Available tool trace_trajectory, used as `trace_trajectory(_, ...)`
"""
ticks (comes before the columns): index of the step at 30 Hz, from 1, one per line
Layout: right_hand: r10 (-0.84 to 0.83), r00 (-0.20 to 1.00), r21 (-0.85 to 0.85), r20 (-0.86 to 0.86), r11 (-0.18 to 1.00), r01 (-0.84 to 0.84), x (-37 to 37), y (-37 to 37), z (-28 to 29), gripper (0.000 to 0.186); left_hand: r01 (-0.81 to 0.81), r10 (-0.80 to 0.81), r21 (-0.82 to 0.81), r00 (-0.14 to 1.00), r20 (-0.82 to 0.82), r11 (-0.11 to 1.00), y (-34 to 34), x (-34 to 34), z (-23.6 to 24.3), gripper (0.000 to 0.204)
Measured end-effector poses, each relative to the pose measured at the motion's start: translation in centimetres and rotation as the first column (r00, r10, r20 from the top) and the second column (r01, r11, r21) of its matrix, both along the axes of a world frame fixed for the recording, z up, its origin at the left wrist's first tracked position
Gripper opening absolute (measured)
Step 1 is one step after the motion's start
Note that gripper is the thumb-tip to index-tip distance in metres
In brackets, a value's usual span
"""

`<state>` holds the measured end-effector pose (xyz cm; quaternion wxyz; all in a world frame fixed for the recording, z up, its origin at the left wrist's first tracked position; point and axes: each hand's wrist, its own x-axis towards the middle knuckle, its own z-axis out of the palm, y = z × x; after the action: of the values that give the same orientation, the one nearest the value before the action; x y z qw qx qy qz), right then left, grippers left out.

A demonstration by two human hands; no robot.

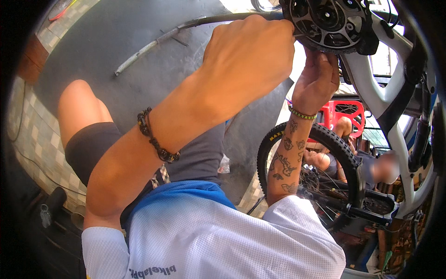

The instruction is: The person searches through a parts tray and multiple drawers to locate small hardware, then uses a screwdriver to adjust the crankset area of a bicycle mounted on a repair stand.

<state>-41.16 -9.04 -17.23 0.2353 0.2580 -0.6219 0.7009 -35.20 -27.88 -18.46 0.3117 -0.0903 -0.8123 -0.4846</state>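
Note:
My left hand (253,49) is a closed fist just left of the bicycle crankset. A thin metal tool (303,35) sticks out of it and reaches the black chainring (297,18); its handle is hidden in the fist. Under the chainring, my right hand (319,76) points upward, fingers bent and pressed against the ring's lower edge. Partly hidden fingertips make the exact hold hard to see. The crankset sits on a white bicycle frame (392,90) at the upper right. Behind the fist runs a long bar, black near the crankset and ending in a grey tube (146,50).
A wheel with a knobby black tyre (262,162) stands beside my right forearm. Beyond it a person (332,160) sits near a red plastic chair (355,114). A dark mat (134,93) covers the tiled floor (23,135). A clear bottle (45,215) is at the lower left.

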Motion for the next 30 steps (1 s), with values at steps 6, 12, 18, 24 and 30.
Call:
trace_trajectory(6, 0.051, 0.998, -0.028, 0.033, 0.998, -0.050, 0.0, -0.1, 0.0, 0.037, -0.002, 0.003, 0.056, 1.000, -0.016, 0.998, 0.5, -0.4, -0.1, 0.025)
trace_trajectory(12, 0.353, 0.916, -0.172, 0.188, 0.930, -0.323, -1.7, 2.5, 0.5, 0.039, 0.011, -0.010, 0.045, 1.000, -0.018, 0.999, 0.5, -0.5, -0.7, 0.017)
trace_trajectory(18, 0.521, 0.782, -0.254, 0.342, 0.852, -0.457, -3.7, 4.6, 1.0, 0.038, 0.040, -0.039, 0.107, 0.999, -0.011, 0.993, 0.2, -0.5, -1.4, 0.019)
trace_trajectory(24, 0.526, 0.677, -0.341, 0.515, 0.850, -0.401, -3.9, 5.0, 2.9, 0.040, 0.055, -0.052, 0.137, 0.998, -0.025, 0.989, 0.3, -0.7, -1.5, 0.019)
trace_trajectory(30, 0.418, 0.800, -0.147, 0.430, 0.907, -0.395, -3.9, 4.8, 2.9, 0.045, 0.040, -0.035, 0.134, 0.999, -0.035, 0.990, 0.6, -1.0, -1.7, 0.017)
